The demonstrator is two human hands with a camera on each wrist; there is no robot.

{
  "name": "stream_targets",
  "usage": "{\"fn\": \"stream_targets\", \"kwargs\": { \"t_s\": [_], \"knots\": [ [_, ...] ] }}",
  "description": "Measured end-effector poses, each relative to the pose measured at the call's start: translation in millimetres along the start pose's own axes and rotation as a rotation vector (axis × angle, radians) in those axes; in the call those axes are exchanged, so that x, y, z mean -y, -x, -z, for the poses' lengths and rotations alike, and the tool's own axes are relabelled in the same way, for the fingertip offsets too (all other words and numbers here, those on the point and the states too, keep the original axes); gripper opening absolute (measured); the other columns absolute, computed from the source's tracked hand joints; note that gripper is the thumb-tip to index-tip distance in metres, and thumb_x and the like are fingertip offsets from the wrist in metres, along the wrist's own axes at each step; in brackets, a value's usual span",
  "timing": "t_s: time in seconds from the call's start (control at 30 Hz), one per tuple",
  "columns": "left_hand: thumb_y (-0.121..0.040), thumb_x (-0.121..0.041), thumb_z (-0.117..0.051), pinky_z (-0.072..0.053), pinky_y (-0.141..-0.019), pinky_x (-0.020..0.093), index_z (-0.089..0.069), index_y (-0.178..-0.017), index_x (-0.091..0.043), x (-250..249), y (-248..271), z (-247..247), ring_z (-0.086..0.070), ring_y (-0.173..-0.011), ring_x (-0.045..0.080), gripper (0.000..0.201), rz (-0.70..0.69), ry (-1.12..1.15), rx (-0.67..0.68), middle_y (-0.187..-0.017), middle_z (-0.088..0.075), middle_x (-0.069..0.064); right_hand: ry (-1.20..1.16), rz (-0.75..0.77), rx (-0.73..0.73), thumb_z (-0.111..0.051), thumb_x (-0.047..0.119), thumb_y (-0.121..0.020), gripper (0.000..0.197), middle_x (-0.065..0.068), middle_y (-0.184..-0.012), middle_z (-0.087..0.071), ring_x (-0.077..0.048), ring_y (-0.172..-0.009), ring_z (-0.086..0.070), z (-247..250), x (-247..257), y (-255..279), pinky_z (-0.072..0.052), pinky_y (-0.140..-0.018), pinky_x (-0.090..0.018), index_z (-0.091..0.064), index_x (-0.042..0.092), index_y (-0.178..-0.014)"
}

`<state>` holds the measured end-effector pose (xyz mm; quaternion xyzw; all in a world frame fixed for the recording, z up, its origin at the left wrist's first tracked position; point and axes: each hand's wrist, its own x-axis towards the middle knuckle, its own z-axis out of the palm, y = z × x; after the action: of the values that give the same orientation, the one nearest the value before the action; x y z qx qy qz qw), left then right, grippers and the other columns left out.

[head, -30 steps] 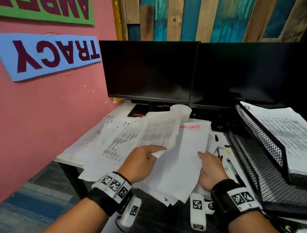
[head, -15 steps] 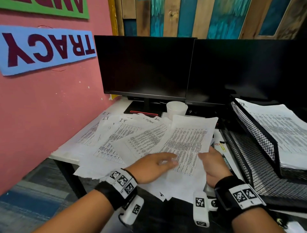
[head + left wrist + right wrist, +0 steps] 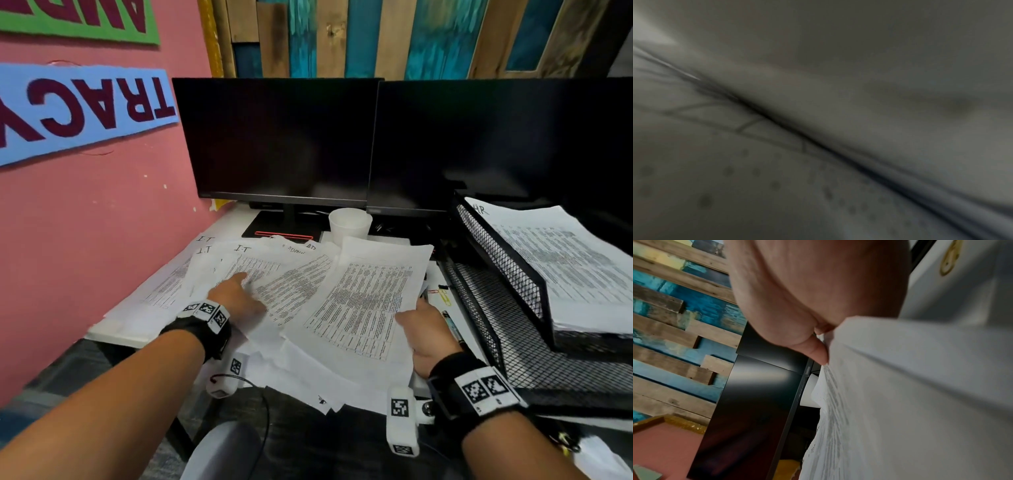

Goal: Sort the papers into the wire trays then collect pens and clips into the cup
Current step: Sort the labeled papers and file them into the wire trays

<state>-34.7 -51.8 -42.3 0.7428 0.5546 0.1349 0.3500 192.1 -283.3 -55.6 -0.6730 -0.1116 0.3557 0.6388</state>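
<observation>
Step in hand: I judge this to be the paper-sorting stage; pens and clips are not yet collected.
Right hand (image 3: 426,334): I hold the printed sheet (image 3: 366,301) at its right edge. The right wrist view shows the thumb (image 3: 818,352) pressed on the sheet's top face, a narrow pinching grip. The sheet is raised at a tilt over the spread.
Left hand (image 3: 236,298): fingers extended, resting flat on the loose papers (image 3: 260,274) to the left; grip open, holding nothing. The left wrist view is dark and blurred and adds nothing.
Papers: fanned across the white table (image 3: 113,329), several marked "I.T" at the top, others with a partly hidden heading.
Wire trays (image 3: 507,284): black mesh, stacked at the right edge of the table. The upper tray carries a stack marked "HR" (image 3: 561,260); the lower tray (image 3: 527,353) shows bare mesh.
Cup (image 3: 349,224): white, upright, in front of the monitors (image 3: 281,144), behind the papers.
Pen (image 3: 454,329) and paper clips (image 3: 443,296): on the table between the held sheet and the trays.
Next move, my judgement: read the held sheet's heading, then carry it right into the matching tray, clearing the mesh front wall.
</observation>
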Motion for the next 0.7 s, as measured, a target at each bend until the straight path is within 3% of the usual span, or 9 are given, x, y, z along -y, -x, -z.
{"fn": "stream_targets", "kwargs": {
  "t_s": [0.07, 0.13, 0.2, 0.27, 0.33, 0.4, 0.47, 0.6, 0.7],
  "knots": [
    [-0.065, -0.011, -0.068, -0.063, -0.088, 0.035, -0.038, -0.153, -0.039, 0, 2, -1, -0.065, -0.109, 0.02, 0.096, 0.029, 0.045, -0.026, -0.148, -0.055, -0.003, 0.0, -0.005, 0.004, -0.043, -0.005, -0.102, 0.041, -0.012, -0.113, -0.076, -0.036, -0.097, -0.074, 1, 3, 2, -0.065, -0.067, -0.044, -0.068, 0.017, -0.125],
    [-0.069, -0.013, -0.072, -0.057, -0.101, 0.035, -0.04, -0.153, -0.033, -2, 1, 2, -0.063, -0.121, 0.023, 0.092, 0.024, -0.031, 0.01, -0.148, -0.056, -0.003, -0.002, -0.008, -0.004, -0.042, -0.005, -0.102, 0.041, -0.012, -0.112, -0.076, -0.036, -0.096, -0.074, 2, 4, 4, -0.065, -0.065, -0.044, -0.068, 0.016, -0.125],
    [-0.076, -0.013, -0.076, -0.06, -0.093, 0.033, -0.061, -0.134, -0.022, -5, 2, 10, -0.069, -0.11, 0.023, 0.06, -0.027, -0.135, 0.06, -0.128, -0.07, 0.003, -0.005, -0.013, -0.011, -0.043, -0.005, -0.102, 0.042, -0.014, -0.115, -0.076, -0.037, -0.099, -0.074, 4, 3, 2, -0.064, -0.076, -0.052, -0.068, 0.016, -0.129],
    [-0.079, -0.011, -0.074, -0.063, -0.076, 0.032, -0.076, -0.093, -0.019, -5, 5, 18, -0.075, -0.089, 0.023, 0.017, -0.054, -0.161, 0.076, -0.092, -0.079, 0.006, -0.012, -0.016, -0.013, -0.044, -0.005, -0.102, 0.042, -0.014, -0.116, -0.076, -0.038, -0.102, -0.074, 5, 2, 2, -0.063, -0.081, -0.054, -0.067, 0.016, -0.13],
    [-0.078, -0.014, -0.074, -0.064, -0.07, 0.034, -0.081, -0.08, -0.012, 1, 6, 23, -0.076, -0.081, 0.026, 0.007, -0.053, -0.085, 0.065, -0.079, -0.079, 0.01, -0.022, -0.017, -0.007, -0.043, -0.006, -0.102, 0.042, -0.014, -0.116, -0.076, -0.038, -0.101, -0.074, 6, 2, 2, -0.064, -0.078, -0.051, -0.068, 0.016, -0.128],
    [-0.081, -0.018, -0.075, -0.062, -0.061, 0.031, -0.08, -0.076, -0.01, 7, 8, 31, -0.075, -0.072, 0.024, 0.011, -0.022, 0.043, 0.023, -0.074, -0.078, 0.011, -0.03, -0.01, -0.008, -0.042, -0.008, -0.101, 0.043, -0.015, -0.116, -0.077, -0.038, -0.1, -0.074, 9, 0, 1, -0.063, -0.08, -0.053, -0.068, 0.016, -0.127],
    [-0.091, -0.02, -0.073, -0.054, -0.066, 0.03, -0.076, -0.077, -0.011, 15, 5, 42, -0.068, -0.072, 0.025, 0.017, -0.045, 0.105, -0.041, -0.071, -0.072, 0.004, -0.03, -0.003, -0.017, -0.042, -0.009, -0.1, 0.045, -0.015, -0.114, -0.077, -0.04, -0.1, -0.074, 12, -2, 1, -0.06, -0.086, -0.06, -0.069, 0.016, -0.126],
    [-0.102, -0.019, -0.064, -0.053, -0.088, 0.042, -0.07, -0.123, -0.006, 28, 7, 70, -0.066, -0.103, 0.031, 0.025, -0.109, 0.281, -0.147, -0.11, -0.068, 0.005, -0.018, 0.011, -0.032, -0.045, -0.007, -0.099, 0.045, -0.014, -0.113, -0.078, -0.04, -0.099, -0.075, 19, -3, -2, -0.057, -0.089, -0.066, -0.071, 0.02, -0.124],
    [-0.105, -0.014, -0.055, -0.048, -0.067, 0.033, -0.072, -0.102, -0.017, 36, 16, 79, -0.066, -0.08, 0.028, 0.017, -0.112, 0.494, -0.113, -0.1, -0.073, 0.012, -0.042, 0.009, -0.03, -0.043, -0.011, -0.1, 0.046, -0.016, -0.115, -0.076, -0.041, -0.102, -0.073, 21, -3, -2, -0.056, -0.092, -0.066, -0.068, 0.017, -0.127]
  ]
}}
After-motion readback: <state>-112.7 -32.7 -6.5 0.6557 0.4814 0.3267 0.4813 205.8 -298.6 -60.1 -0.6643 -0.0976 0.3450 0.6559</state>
